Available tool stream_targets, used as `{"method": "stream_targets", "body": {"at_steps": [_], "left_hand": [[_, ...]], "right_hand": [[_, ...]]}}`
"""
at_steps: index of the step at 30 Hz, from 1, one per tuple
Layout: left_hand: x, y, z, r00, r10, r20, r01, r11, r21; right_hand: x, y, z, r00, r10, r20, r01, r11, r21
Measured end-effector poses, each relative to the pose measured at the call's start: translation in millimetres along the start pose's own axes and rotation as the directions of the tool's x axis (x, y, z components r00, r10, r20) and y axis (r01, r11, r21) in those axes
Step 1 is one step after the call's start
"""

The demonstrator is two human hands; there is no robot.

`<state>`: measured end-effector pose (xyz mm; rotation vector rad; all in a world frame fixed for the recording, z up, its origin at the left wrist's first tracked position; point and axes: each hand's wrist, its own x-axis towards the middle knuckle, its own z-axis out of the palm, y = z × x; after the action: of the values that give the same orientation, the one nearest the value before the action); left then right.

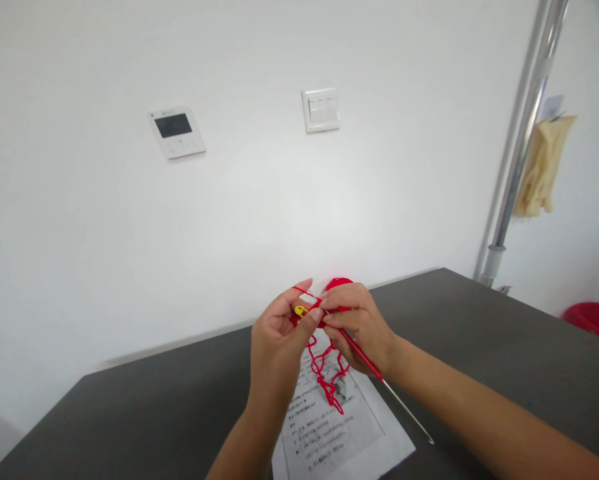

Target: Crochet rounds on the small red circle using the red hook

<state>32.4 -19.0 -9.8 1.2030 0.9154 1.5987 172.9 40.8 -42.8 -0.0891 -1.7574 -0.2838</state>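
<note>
My right hand point(362, 323) grips a crochet hook point(362, 353) with a red handle; its bare metal end points down to the right. Pinched in my left hand point(284, 333) is a small piece of red crochet work point(315, 313), and a strand of red yarn runs over the left index finger. A yellow stitch marker point(300, 311) sits by the work, between the left thumb and fingers. Both hands meet at the piece, whose stitches are partly hidden by the fingers. Loose red yarn loops point(329, 383) hang below, over a printed sheet point(339, 447).
A red yarn ball point(338, 283) lies behind my hands on the dark table point(179, 407), which stands against a white wall. A metal pole point(522, 147) rises at the right, with yellowish gloves point(544, 167) hanging beyond it. A red basin point(594, 319) shows at the right edge.
</note>
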Motion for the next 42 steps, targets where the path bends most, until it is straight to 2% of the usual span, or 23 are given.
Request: {"method": "stream_targets", "body": {"at_steps": [2,5,8,11,14,16,18,20,22,23,24,25,27,28,29,30,32,35,38,40,42], "left_hand": [[3,3,-8.5,0.996,0.093,0.008,-0.093,0.969,0.228],[10,10,-22.1,0.967,0.226,0.116,-0.253,0.826,0.503],[17,15,-33.3,0.919,0.342,0.199,-0.389,0.693,0.607],[22,17,-40.1,0.88,0.403,0.252,-0.46,0.589,0.664],[27,15,-42.5,0.849,0.431,0.306,-0.514,0.538,0.668],[30,13,-42.9,0.849,0.419,0.321,-0.519,0.549,0.655],[32,13,-43.3,0.866,0.399,0.302,-0.495,0.589,0.639],[32,14,-44.0,0.906,0.346,0.246,-0.423,0.681,0.598],[31,16,-44.9,0.958,0.203,0.201,-0.278,0.826,0.49],[30,17,-45.3,0.974,0.106,0.2,-0.181,0.895,0.407],[30,18,-45.7,0.976,0.011,0.218,-0.082,0.945,0.317],[30,19,-45.9,0.965,-0.067,0.252,0.007,0.973,0.231],[29,20,-45.8,0.932,-0.159,0.326,0.133,0.986,0.1],[28,20,-45.4,0.919,-0.178,0.352,0.169,0.984,0.057],[28,20,-44.8,0.909,-0.188,0.371,0.192,0.981,0.026],[27,21,-44.1,0.901,-0.195,0.387,0.208,0.978,0.008],[25,21,-42.9,0.889,-0.21,0.408,0.227,0.974,0.007],[24,22,-42.9,0.879,-0.24,0.412,0.233,0.97,0.067],[24,26,-45.6,0.891,-0.22,0.398,0.162,0.971,0.175],[25,31,-48.3,0.897,-0.175,0.407,0.04,0.947,0.318],[26,35,-50.6,0.904,-0.114,0.413,-0.105,0.876,0.471]], "right_hand": [[3,-4,-1,0.999,0.033,0.034,-0.033,0.999,-0.001],[12,-9,-8,0.994,0.075,0.074,-0.076,0.997,0.013],[20,-13,-15,0.987,0.098,0.13,-0.108,0.992,0.071],[22,-17,-19,0.974,0.129,0.184,-0.149,0.984,0.1],[22,-20,-23,0.929,0.292,0.227,-0.325,0.938,0.122],[23,-19,-24,0.842,0.475,0.257,-0.524,0.834,0.174],[23,-17,-23,0.714,0.637,0.29,-0.7,0.653,0.289],[23,-14,-20,0.603,0.725,0.333,-0.776,0.435,0.457],[23,-13,-16,0.553,0.747,0.369,-0.753,0.259,0.604],[22,-13,-15,0.56,0.741,0.37,-0.725,0.223,0.651],[21,-13,-14,0.593,0.724,0.351,-0.696,0.243,0.676],[21,-14,-15,0.655,0.687,0.314,-0.662,0.322,0.677],[21,-14,-19,0.823,0.526,0.215,-0.539,0.603,0.588],[22,-14,-21,0.901,0.389,0.194,-0.432,0.751,0.499],[23,-13,-24,0.946,0.26,0.192,-0.317,0.859,0.401],[24,-11,-25,0.968,0.147,0.203,-0.207,0.924,0.32],[26,-8,-26,0.976,-0.021,0.215,-0.023,0.979,0.202],[26,-6,-22,0.961,-0.139,0.238,0.113,0.986,0.123],[25,-6,-20,0.961,-0.111,0.252,0.08,0.988,0.13],[24,-8,-22,0.968,-0.029,0.251,-0.009,0.989,0.147],[26,-10,-26,0.965,0.034,0.26,-0.08,0.982,0.169]]}}
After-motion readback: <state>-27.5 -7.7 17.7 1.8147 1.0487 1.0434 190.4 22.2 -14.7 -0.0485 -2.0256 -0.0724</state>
